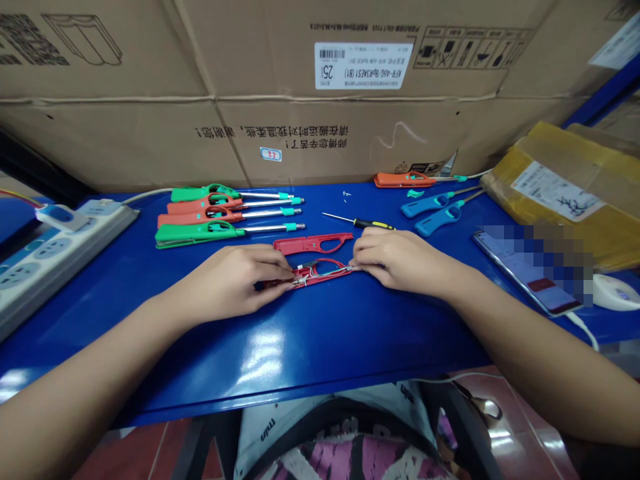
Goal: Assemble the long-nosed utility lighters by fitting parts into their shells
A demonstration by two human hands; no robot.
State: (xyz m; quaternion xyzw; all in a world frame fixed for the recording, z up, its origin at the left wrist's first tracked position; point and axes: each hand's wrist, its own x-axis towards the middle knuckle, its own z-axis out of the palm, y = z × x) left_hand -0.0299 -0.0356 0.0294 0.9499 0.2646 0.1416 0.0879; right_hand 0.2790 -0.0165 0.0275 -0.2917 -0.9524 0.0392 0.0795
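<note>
An opened red lighter half-shell (330, 274) lies in front of me, with a thin wire and small inner parts showing in it. My left hand (245, 275) pinches its left end between thumb and fingers. At its right end, my right hand (395, 259) has its fingers closed around the narrow tip, where a thin pale piece shows. The matching red cover half (313, 244) rests just behind, apart from both hands. A black and yellow screwdriver (370, 225) lies behind my right hand, its shaft pointing left. What exactly sits under the fingertips is hidden.
Several green and orange-red long lighters (200, 233) lie at the left. An orange lighter (405, 180) and two blue lighter shells (439, 215) are at the back right. A power strip (60, 257), phone (530, 270) and yellow-taped parcel (565, 200) flank the blue table (320, 347); cardboard (165, 140) stands behind.
</note>
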